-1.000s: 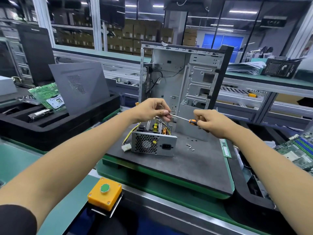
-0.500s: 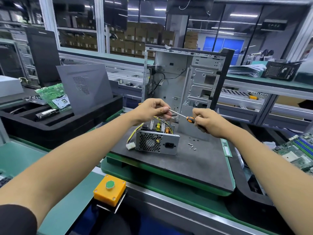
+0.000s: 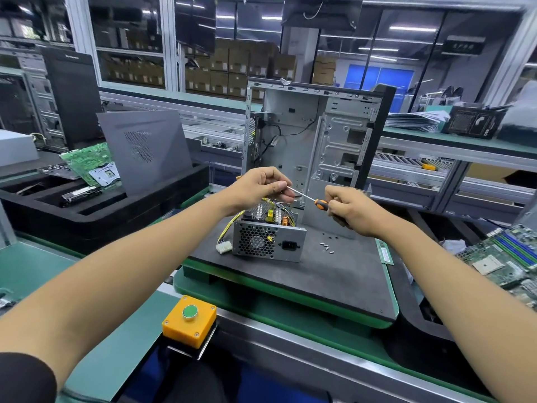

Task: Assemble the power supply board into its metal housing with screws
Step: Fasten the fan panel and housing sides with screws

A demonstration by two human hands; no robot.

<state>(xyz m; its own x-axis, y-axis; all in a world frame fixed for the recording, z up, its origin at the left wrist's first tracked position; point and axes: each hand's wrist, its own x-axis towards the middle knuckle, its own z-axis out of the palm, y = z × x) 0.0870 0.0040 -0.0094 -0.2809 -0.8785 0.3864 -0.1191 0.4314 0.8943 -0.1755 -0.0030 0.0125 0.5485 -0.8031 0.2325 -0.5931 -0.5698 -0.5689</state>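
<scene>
The grey metal power supply housing (image 3: pixel 270 241), with a fan grille and a socket on its near face, sits on a dark foam pad (image 3: pixel 319 274). The board and yellow wires show through its open top. My right hand (image 3: pixel 348 210) grips the orange-and-black handle of a screwdriver (image 3: pixel 316 201). My left hand (image 3: pixel 261 186) hovers above the housing and pinches the tip end of the screwdriver's shaft; whether a screw sits there is hidden. Several loose screws (image 3: pixel 327 245) lie on the pad to the right of the housing.
An open computer case (image 3: pixel 313 135) stands upright behind the pad. A grey side panel (image 3: pixel 145 149) leans in a black foam tray at the left with a green motherboard (image 3: pixel 90 164). Another motherboard (image 3: pixel 505 257) lies at the right. A yellow button box (image 3: pixel 189 320) sits at the near edge.
Both hands have stayed together over the housing, the left still at the screwdriver tip. The view has shifted slightly; the hands have risen a little.
</scene>
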